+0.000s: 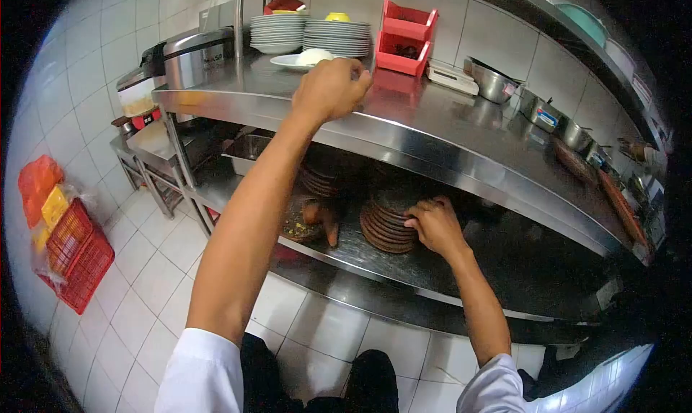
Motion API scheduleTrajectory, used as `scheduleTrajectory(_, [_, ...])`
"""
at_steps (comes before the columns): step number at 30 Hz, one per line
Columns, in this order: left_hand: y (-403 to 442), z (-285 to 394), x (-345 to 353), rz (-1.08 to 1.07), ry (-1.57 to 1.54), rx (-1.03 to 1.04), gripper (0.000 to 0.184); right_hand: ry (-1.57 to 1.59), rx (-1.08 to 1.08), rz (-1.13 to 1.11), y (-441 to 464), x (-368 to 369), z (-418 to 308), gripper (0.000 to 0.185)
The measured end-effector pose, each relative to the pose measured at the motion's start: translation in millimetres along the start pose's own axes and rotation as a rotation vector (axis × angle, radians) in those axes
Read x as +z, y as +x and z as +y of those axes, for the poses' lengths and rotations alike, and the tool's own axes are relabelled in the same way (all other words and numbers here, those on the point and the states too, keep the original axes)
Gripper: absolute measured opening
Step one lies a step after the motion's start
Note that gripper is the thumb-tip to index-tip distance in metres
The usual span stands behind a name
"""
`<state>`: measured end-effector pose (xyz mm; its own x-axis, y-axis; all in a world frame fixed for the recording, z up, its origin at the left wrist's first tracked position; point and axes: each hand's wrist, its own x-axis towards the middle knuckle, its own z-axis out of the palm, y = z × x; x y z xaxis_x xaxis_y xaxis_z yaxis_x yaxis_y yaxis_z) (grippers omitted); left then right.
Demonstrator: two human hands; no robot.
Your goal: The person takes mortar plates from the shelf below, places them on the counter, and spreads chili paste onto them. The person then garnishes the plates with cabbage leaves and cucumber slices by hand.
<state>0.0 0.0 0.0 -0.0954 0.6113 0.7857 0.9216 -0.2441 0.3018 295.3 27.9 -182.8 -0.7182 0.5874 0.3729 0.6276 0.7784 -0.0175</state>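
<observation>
My left hand is raised over the front edge of the steel counter, its fingers loosely curled and apart, with nothing seen in them. Just behind it sits a white plate bearing a white mound of rice. On the shelf below, my right hand pinches the right rim of a brown woven plate near the top of a stack. Left of that stack lie a stone mortar and a pestle. A second brown stack stands farther back, partly hidden by my left forearm.
Stacked white plates, red bins, a white scale and metal pots line the counter. At left are a rice cooker and a red basket. An upper shelf overhangs the right side.
</observation>
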Motion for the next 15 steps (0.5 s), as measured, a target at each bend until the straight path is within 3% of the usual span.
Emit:
scheduleTrajectory(2, [-2.5, 7.9, 1.7, 0.040, -0.002, -0.007, 0.044, 0.055, -0.014, 0.012, -1.9, -5.2, 13.6, 0.019])
scheduleTrajectory(5, [-5.1, -2.4, -6.7, -0.038, -0.018, 0.029, 0.043, 0.181, 0.207, 0.053, 15.6, 25.1, 16.0, 0.013])
scheduleTrajectory(9, [-7.3, -1.1, -5.4, 0.039, -0.053, 0.036, 0.044, 0.421, 0.093, 0.052, 15.2, -0.5, 9.8, 0.015])
scheduleTrajectory(10, [-6.4, -1.8, -4.0, 0.047, -0.046, 0.042, 0.045, 0.284, -0.082, 0.143, 12.6, 17.8, 14.2, 0.019])
scheduleTrajectory(13, [-8.0, -1.5, 1.4, 0.063, -0.039, 0.060, 0.047, 0.039, -0.073, -0.033, 1.3, -2.9, 6.1, 0.021])
scheduleTrajectory(15, [-8.7, -2.2, 0.0, 0.112, -0.060, 0.081, 0.044, 0.135, -0.014, 0.050, -3.3, -14.6, 3.3, 0.019])
